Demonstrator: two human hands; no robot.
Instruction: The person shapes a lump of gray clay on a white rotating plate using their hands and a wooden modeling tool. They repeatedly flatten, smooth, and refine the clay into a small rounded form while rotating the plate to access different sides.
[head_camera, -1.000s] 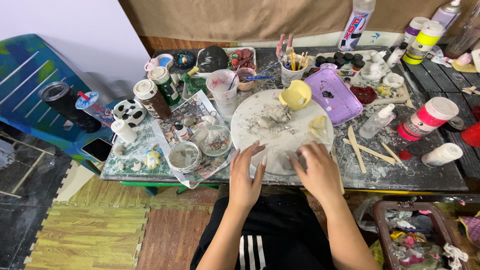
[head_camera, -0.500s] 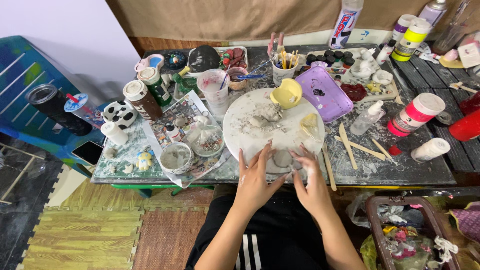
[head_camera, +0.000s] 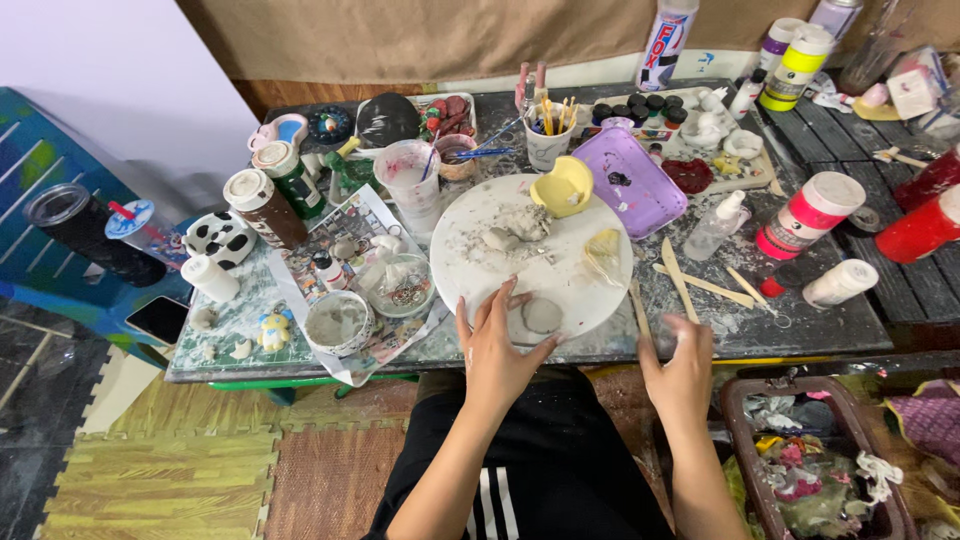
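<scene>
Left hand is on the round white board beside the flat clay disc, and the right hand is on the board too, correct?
Not quite. The head view shows the left hand on the board beside the clay disc, but the right hand is off the board, at the table's front edge near the wooden sticks.

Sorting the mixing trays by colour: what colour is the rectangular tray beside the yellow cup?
The rectangular tray is light purple with dark paint spots; head view, the only one.
</scene>
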